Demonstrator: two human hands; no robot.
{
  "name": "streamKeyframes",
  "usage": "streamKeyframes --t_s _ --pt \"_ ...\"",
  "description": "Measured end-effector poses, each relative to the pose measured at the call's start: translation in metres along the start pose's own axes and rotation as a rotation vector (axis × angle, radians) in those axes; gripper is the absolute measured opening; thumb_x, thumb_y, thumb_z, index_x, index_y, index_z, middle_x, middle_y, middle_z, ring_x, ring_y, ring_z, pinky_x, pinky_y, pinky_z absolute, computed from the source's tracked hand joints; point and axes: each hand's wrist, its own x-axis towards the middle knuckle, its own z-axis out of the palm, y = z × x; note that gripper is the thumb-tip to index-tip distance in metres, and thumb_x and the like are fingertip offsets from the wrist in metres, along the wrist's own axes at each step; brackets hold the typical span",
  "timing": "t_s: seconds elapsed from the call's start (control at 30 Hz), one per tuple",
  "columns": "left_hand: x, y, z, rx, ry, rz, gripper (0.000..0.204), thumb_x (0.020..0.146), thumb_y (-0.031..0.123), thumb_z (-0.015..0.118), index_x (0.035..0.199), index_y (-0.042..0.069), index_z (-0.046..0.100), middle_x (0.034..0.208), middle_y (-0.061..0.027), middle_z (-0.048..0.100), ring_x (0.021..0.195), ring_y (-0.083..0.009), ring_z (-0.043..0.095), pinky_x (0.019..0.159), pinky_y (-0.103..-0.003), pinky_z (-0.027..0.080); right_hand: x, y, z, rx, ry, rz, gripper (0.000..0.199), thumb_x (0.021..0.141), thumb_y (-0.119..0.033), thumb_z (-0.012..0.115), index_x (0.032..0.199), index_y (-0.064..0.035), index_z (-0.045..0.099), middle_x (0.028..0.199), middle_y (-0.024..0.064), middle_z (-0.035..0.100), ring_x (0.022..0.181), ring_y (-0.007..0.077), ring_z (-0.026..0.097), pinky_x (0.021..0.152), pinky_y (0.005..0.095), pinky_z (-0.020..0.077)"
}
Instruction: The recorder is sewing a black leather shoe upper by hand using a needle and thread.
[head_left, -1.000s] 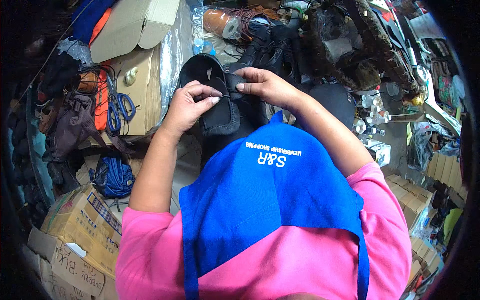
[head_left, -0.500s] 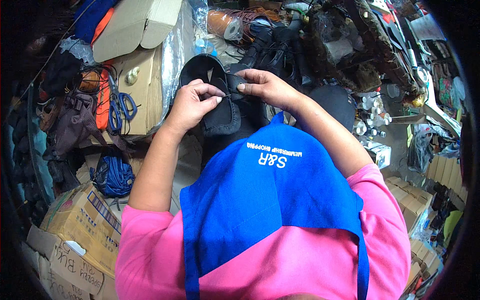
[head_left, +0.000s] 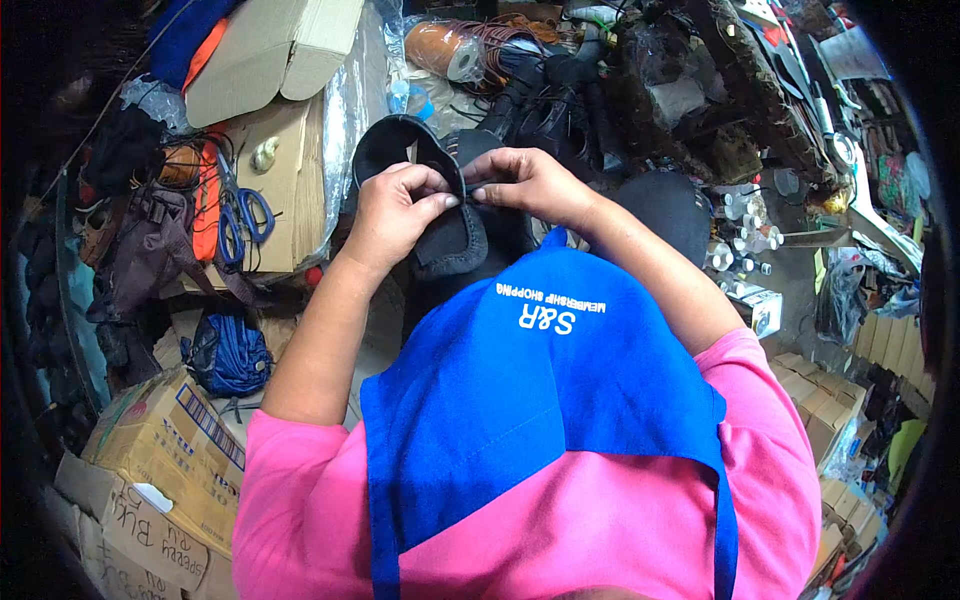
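A black shoe (head_left: 452, 248) with stitching round its toe lies before me, its opening turned away and tilted. My left hand (head_left: 405, 208) reaches over the shoe, thumb and forefinger pinched together at the stitched side edge. What lies between those fingertips is too small to make out. From the other side my right hand (head_left: 525, 188) meets it, thumb and forefinger closed on the shoe's side edge. The two sets of fingertips almost touch. A dark surface, partly hidden, is under the shoe, close to my blue apron (head_left: 480, 400).
On the left, blue-handled scissors (head_left: 243, 215) lie by cardboard sheets (head_left: 285, 190). An orange thread spool (head_left: 440, 50) and black shoes (head_left: 550, 110) are beyond my hands. Small bottles (head_left: 740, 230) stand at right. A cardboard box (head_left: 165, 450) sits lower left.
My left hand has moved slightly right and down, bringing its fingertips to my right hand's. The thin dark thing in its pinch no longer shows. The shoe's side edge has folded inward.
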Motion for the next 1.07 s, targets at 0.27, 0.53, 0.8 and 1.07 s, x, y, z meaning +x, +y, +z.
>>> streamKeyframes --t_s 0.27,0.53,0.8,1.07 --pt "0.013 -0.008 0.003 0.007 0.129 0.109 0.044 0.079 0.040 0.070 0.089 0.000 0.056 0.100 -0.0189 0.057 0.094 -0.0293 0.056 0.080 -0.036 0.044 -0.002 -0.005 0.003 0.033 0.150 0.039 0.024 0.092 -0.021 0.058 0.105 -0.0016 0.064 0.082 0.0022 0.064 0.075 0.0074 0.058 0.067 0.0229 0.0470" --pt "0.027 -0.017 0.001 0.020 0.057 -0.149 0.045 0.081 0.034 0.065 0.106 -0.001 0.052 0.092 -0.0120 0.060 0.085 -0.0171 0.054 0.077 -0.031 0.044 0.005 0.011 0.013 -0.248 0.259 -0.066 0.021 0.082 -0.013 0.070 0.099 -0.0012 0.067 0.086 0.0034 0.068 0.078 0.0080 0.059 0.073 0.0256 0.0489" --pt "0.027 -0.038 0.002 -0.092 -0.079 -0.167 0.036 0.084 0.034 0.062 0.093 -0.001 0.062 0.082 -0.0181 0.064 0.078 -0.0260 0.061 0.074 -0.036 0.046 0.008 0.005 0.024 -0.438 0.324 -0.227 0.020 0.078 -0.016 0.073 0.092 -0.0037 0.068 0.084 0.0086 0.067 0.080 0.0168 0.063 0.074 0.0298 0.0492" --pt "0.023 -0.024 -0.006 -0.129 -0.131 -0.128 0.034 0.084 0.033 0.064 0.094 0.000 0.064 0.091 -0.0171 0.067 0.086 -0.0266 0.064 0.075 -0.036 0.046 0.008 -0.016 0.012 -0.813 0.528 -0.251 0.019 0.080 -0.022 0.069 0.085 -0.0044 0.067 0.087 0.0163 0.065 0.086 0.0276 0.064 0.076 0.0396 0.0491"
